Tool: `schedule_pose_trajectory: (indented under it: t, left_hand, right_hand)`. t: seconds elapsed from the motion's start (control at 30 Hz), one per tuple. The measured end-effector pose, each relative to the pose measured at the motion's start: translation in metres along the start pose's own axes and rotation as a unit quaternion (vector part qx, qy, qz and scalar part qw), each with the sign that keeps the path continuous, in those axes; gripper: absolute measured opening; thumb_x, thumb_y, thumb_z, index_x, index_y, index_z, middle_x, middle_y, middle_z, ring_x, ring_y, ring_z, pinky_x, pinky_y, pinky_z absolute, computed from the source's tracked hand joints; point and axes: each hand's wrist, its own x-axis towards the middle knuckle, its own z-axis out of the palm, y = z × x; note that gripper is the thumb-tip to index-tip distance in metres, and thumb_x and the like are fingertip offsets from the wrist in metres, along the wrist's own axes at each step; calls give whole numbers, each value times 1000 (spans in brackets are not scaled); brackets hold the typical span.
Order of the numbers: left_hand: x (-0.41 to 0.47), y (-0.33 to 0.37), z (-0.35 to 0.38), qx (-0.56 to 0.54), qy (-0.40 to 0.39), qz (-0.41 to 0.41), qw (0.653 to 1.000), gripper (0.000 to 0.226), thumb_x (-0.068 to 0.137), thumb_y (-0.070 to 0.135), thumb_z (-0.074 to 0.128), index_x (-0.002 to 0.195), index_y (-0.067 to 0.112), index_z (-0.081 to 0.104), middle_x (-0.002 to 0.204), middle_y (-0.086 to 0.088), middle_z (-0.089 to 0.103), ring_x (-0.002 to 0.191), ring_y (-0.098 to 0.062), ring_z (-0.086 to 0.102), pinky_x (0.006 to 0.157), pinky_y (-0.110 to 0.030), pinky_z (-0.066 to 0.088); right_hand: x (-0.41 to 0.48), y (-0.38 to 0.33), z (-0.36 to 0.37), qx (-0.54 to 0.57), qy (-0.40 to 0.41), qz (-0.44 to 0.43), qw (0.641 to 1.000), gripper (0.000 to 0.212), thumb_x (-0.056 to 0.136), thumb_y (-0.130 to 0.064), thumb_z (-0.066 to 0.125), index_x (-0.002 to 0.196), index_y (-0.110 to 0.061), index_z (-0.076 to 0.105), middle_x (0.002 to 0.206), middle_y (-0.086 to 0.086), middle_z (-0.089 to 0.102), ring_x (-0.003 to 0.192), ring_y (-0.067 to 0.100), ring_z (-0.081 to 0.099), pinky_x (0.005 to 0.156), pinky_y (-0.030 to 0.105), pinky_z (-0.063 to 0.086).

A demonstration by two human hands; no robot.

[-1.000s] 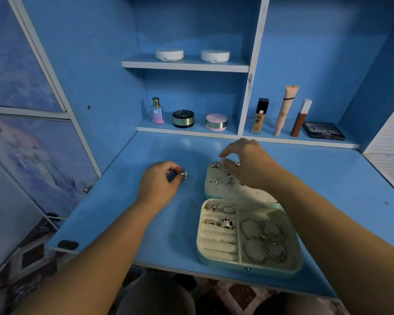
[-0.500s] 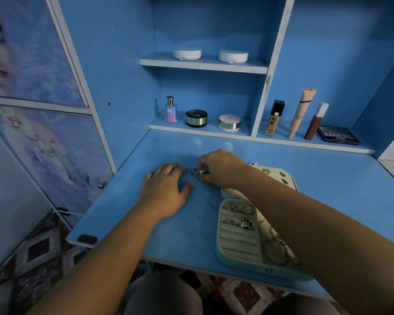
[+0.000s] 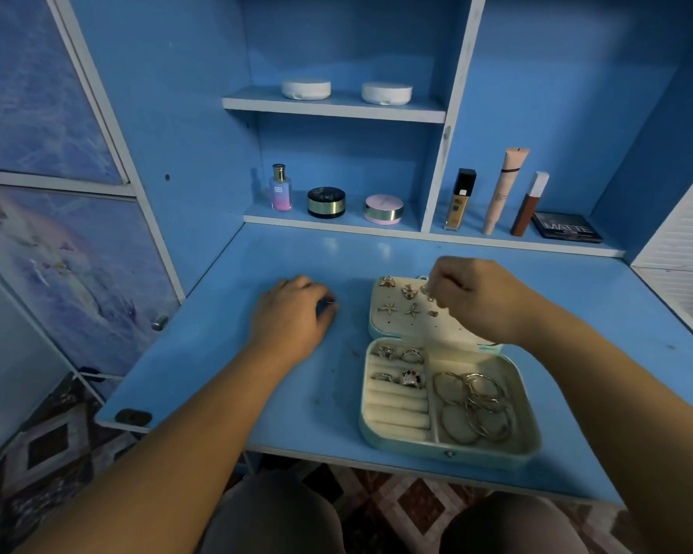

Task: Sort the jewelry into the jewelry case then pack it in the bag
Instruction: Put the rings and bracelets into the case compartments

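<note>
Right hand (image 3: 471, 299) took the earring (image 3: 425, 290) from my left half a second ago and now pinches it over the stud panel in the jewelry case (image 3: 401, 441) lid. Left hand (image 3: 291, 315) is curled on the surface (image 3: 225, 353); can't tell if it holds anything. Pinning comes next.

Left hand (image 3: 293, 317), right hand (image 3: 477, 297): two. Jewelry case (image 3: 449, 453): one, with four rings (image 3: 411, 355), five pinned earrings (image 3: 387, 308), and overlapping hoops (image 3: 481, 397), count unclear. Shelves: two white compacts (image 3: 306, 90), two round jars (image 3: 326, 201), one perfume bottle (image 3: 281, 189), three upright makeup containers (image 3: 505, 189), one palette (image 3: 567, 227).
</note>
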Motion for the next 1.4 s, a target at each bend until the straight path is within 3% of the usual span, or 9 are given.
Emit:
schedule_pose_trajectory:
  t: [0.17,0.27,0.4,0.5,0.63,0.77,0.97,1.07,1.4]
  left_hand:
    - [-2,10,6,-29,6,-11,999,12,92,24,61,93,17,70,94,-3,65,94,-25,57,76,-36,47]
    - [-9,15,4,-71,6,-6,997,10,92,21,61,92,15,69,92,-2,69,91,-24,59,76,-35,47]
    - [-24,19,-2,-161,-1,-21,987,4,89,21,66,86,20,68,90,8,71,82,-9,64,73,-24,51]
    - [-29,20,-4,-186,-12,-33,982,15,81,17,74,79,24,62,86,11,69,81,-3,64,70,-10,46]
    - [-30,24,-13,-223,-10,-69,972,20,77,14,79,79,23,60,76,10,67,70,1,65,64,-14,49]
    - [-36,37,-32,-278,-27,-64,958,20,73,17,83,76,27,66,76,8,72,72,1,67,67,-9,49]
    - [-60,63,-62,-290,-81,51,952,11,77,18,79,85,24,73,83,13,72,78,1,68,76,-14,52]
    - [-67,70,-66,-232,-118,135,956,10,80,22,77,90,20,76,89,13,71,80,-1,67,75,-15,51]
    - [-70,74,-58,-154,-175,177,956,9,80,23,76,89,21,78,89,11,72,84,1,64,78,-17,51]
  right_hand:
    - [-20,27,1,-52,10,25,998,34,94,-33,48,69,-11,51,59,0,50,56,16,45,52,27,36]
    - [-20,33,1,-102,12,28,994,24,89,-29,52,70,-16,55,64,3,57,61,21,54,55,31,44]
    - [-17,30,0,-156,-13,30,987,16,83,-27,58,69,-22,52,68,-2,55,67,19,56,60,31,49]
    - [-14,30,-4,-157,-29,18,987,11,83,-27,61,82,-23,51,76,-2,58,73,20,58,66,34,53]
    - [-8,29,-6,-154,-59,35,986,27,86,-31,65,100,-26,43,88,-2,60,82,18,58,77,37,53]
    - [-7,29,-2,-124,-35,39,991,32,83,-31,70,109,-22,55,97,-1,63,88,17,59,83,35,53]
    - [-10,26,6,-129,-15,-1,992,31,89,-27,62,120,-21,61,114,-1,64,106,15,56,89,23,42]
    - [-12,23,8,-142,-27,-2,990,32,92,-28,58,124,-23,58,119,-2,61,106,16,55,87,23,40]
    - [-26,15,6,-60,35,-17,997,25,85,-21,69,109,-16,64,93,-4,64,87,11,60,81,20,47]
